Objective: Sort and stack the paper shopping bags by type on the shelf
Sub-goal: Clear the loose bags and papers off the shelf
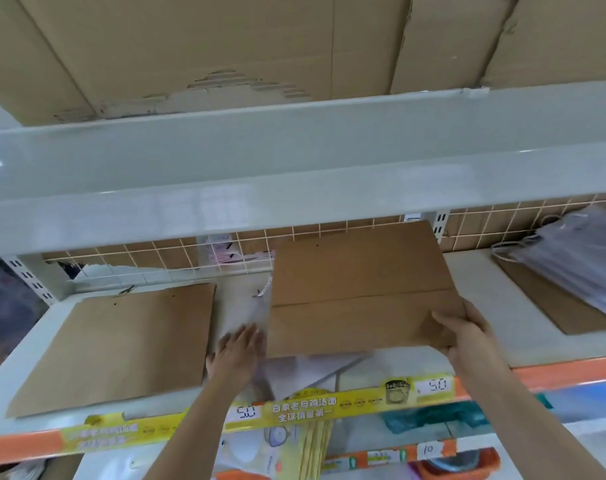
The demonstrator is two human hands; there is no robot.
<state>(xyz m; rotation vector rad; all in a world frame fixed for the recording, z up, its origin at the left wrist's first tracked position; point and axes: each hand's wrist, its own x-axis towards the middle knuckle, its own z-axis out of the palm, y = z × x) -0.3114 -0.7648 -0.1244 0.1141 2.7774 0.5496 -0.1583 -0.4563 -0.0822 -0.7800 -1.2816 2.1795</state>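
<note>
The right hand (462,332) is gripping the near right corner of a flat brown paper bag (364,289) — thumb on top, fingers curled under — and it's sitting in the middle of the shelf (502,320). The left hand (237,353) is lying flat with fingers straight on a whitish bag (249,306) poking out beside it. Another brown bag (121,344) is lying at left, and a pile of pale bags (578,261) at right.

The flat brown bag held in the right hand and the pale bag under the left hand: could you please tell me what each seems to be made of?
The flat brown bag looks like matte kraft paper: dull, with a sharp fold crease across it. The pale bag beneath the left hand appears to be whitish, slightly glossy paper or film with a twisted cord handle; blur leaves it open. The right hand grips the brown bag's corner.
</note>
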